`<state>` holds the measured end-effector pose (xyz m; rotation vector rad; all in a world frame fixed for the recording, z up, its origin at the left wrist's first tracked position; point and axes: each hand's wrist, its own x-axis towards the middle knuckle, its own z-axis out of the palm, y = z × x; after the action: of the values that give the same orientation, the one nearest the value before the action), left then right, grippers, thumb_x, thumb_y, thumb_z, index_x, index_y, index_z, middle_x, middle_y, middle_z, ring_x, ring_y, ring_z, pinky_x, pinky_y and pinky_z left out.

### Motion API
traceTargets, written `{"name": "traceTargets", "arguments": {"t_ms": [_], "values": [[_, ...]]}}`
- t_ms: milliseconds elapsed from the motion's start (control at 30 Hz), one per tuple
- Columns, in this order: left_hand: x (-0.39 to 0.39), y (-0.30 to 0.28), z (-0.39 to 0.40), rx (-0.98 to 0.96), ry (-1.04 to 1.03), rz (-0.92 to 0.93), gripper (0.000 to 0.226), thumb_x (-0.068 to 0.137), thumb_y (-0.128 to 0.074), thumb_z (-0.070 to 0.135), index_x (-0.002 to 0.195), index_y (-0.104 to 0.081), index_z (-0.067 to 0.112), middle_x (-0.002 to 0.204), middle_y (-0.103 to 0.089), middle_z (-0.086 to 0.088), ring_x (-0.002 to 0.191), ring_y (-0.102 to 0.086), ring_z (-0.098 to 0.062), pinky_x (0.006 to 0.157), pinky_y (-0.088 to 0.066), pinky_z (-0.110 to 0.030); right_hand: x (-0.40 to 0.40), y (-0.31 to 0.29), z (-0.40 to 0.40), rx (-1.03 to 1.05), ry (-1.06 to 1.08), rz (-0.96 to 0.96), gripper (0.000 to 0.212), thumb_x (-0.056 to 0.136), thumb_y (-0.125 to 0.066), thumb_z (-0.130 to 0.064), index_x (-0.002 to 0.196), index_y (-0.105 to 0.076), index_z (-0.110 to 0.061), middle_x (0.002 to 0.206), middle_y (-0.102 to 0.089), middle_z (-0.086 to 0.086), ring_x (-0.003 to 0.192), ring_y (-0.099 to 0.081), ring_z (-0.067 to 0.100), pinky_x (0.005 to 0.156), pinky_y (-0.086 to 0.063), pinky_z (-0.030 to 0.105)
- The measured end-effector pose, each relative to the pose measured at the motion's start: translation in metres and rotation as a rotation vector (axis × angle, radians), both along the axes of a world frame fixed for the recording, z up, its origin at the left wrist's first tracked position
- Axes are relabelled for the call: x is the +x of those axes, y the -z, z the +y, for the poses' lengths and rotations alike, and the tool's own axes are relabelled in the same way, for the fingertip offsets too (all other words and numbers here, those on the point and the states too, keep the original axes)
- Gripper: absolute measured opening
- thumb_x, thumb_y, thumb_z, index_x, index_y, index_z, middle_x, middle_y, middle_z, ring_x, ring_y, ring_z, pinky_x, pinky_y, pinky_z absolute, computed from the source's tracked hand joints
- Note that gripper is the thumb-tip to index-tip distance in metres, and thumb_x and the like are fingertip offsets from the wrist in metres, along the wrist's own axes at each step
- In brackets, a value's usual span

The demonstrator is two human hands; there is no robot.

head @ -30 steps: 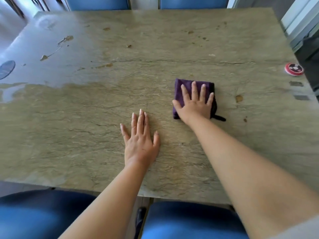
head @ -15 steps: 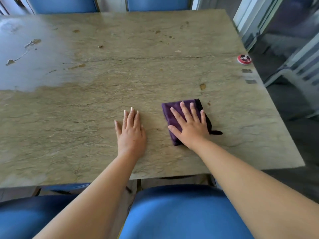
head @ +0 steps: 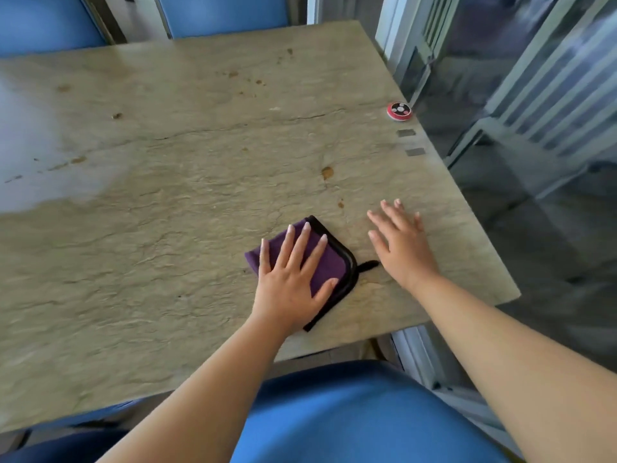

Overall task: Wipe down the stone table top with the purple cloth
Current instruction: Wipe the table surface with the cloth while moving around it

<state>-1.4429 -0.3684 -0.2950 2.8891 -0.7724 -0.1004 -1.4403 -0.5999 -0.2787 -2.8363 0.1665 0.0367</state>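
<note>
Purple cloth (head: 329, 262), left hand (head: 290, 279) pressing flat

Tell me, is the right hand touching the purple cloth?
Apart. The head view shows bare stone table between the right hand and the purple cloth; only the left hand lies flat on the cloth.

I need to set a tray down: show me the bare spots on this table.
Bare stone spreads left of the purple cloth and beyond it toward the far chairs. Crowded: the near right corner, with left hand, right hand and red disc.
</note>
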Motion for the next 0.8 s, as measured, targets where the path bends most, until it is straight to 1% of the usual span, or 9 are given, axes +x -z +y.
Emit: {"name": "traceTargets", "arguments": {"t_ms": [100, 200, 333, 400, 500, 600, 667, 733, 800], "values": [[0.049, -0.001, -0.004, 0.038, -0.122, 0.018, 0.072, 0.089, -0.017, 0.069, 0.152, -0.003, 0.038, 0.163, 0.007, 0.005, 0.149, 0.013, -0.021, 0.115, 0.005, -0.062, 0.021, 0.003, -0.016, -0.051, 0.095, 0.051, 0.049, 0.100, -0.034, -0.036, 0.148, -0.030, -0.025, 0.160, -0.012, 0.002, 0.148, 0.002, 0.020, 0.118, 0.003, 0.049], [0.107, 0.000, -0.014, 0.053, -0.356, 0.065, 0.073, 0.087, -0.017, 0.070, 0.152, -0.003, 0.039, 0.163, 0.008, 0.006, 0.148, 0.014, -0.021, 0.113, 0.006, -0.065, 0.041, 0.012, -0.024, -0.116, 0.179, 0.070, 0.052, 0.100, -0.031, -0.039, 0.150, -0.023, -0.026, 0.161, -0.009, 0.001, 0.148, 0.000, 0.022, 0.117, 0.002, 0.051], [0.168, -0.003, -0.057, 0.046, -0.556, 0.146, 0.074, 0.088, -0.018, 0.067, 0.153, -0.002, 0.036, 0.162, 0.012, 0.004, 0.147, 0.017, -0.025, 0.109, 0.010, -0.068, 0.044, 0.024, -0.020, -0.162, 0.210, -0.031, 0.053, 0.100, -0.029, -0.039, 0.150, -0.025, -0.023, 0.160, -0.015, 0.002, 0.148, -0.008, 0.025, 0.118, -0.003, 0.052], [0.177, -0.004, -0.083, 0.054, -0.464, 0.155, 0.073, 0.088, -0.017, 0.066, 0.153, 0.000, 0.036, 0.162, 0.013, 0.005, 0.147, 0.018, -0.025, 0.109, 0.011, -0.067, 0.042, 0.025, -0.021, -0.167, 0.201, -0.045, 0.052, 0.100, -0.026, -0.037, 0.150, -0.024, -0.023, 0.160, -0.015, 0.003, 0.148, -0.008, 0.024, 0.117, -0.003, 0.052], [0.159, -0.004, -0.102, 0.045, -0.172, 0.105, 0.070, 0.089, -0.017, 0.067, 0.152, -0.001, 0.041, 0.162, 0.009, 0.009, 0.148, 0.015, -0.020, 0.113, 0.011, -0.061, 0.044, 0.025, -0.022, -0.111, 0.208, -0.108, 0.050, 0.100, -0.029, -0.026, 0.149, -0.027, -0.019, 0.159, -0.020, 0.003, 0.148, -0.010, 0.022, 0.118, -0.004, 0.051], [0.116, -0.006, -0.079, 0.013, 0.141, 0.048, 0.068, 0.088, -0.020, 0.069, 0.151, -0.004, 0.045, 0.162, 0.003, 0.013, 0.149, 0.010, -0.016, 0.116, 0.007, -0.059, 0.043, 0.024, -0.024, 0.001, 0.237, -0.175, 0.049, 0.096, -0.037, -0.011, 0.145, -0.035, -0.013, 0.156, -0.028, 0.003, 0.147, -0.015, 0.020, 0.119, -0.006, 0.048], [0.090, -0.005, -0.051, 0.022, 0.349, 0.019, 0.068, 0.089, -0.027, 0.068, 0.150, -0.007, 0.047, 0.161, 0.000, 0.016, 0.149, 0.007, -0.013, 0.117, 0.004, -0.058, 0.042, 0.021, -0.028, 0.063, 0.226, -0.170, 0.047, 0.096, -0.039, -0.008, 0.143, -0.040, -0.014, 0.155, -0.030, 0.002, 0.147, -0.016, 0.018, 0.119, -0.005, 0.045], [0.086, -0.004, -0.028, 0.037, 0.421, 0.022, 0.067, 0.089, -0.031, 0.068, 0.149, -0.008, 0.049, 0.161, 0.000, 0.018, 0.149, 0.006, -0.012, 0.117, 0.004, -0.057, 0.043, 0.015, -0.036, 0.147, 0.199, -0.140, 0.045, 0.097, -0.042, -0.009, 0.141, -0.042, -0.017, 0.155, -0.030, 0.000, 0.146, -0.017, 0.016, 0.119, -0.006, 0.040], [0.102, -0.004, -0.025, 0.046, 0.321, 0.024, 0.067, 0.088, -0.027, 0.070, 0.148, -0.004, 0.052, 0.161, 0.003, 0.019, 0.149, 0.009, -0.011, 0.117, 0.001, -0.060, 0.038, 0.009, -0.047, 0.143, 0.184, -0.119, 0.043, 0.096, -0.047, -0.013, 0.138, -0.048, -0.022, 0.153, -0.033, 0.001, 0.143, -0.023, 0.020, 0.117, -0.016, 0.040]]}}
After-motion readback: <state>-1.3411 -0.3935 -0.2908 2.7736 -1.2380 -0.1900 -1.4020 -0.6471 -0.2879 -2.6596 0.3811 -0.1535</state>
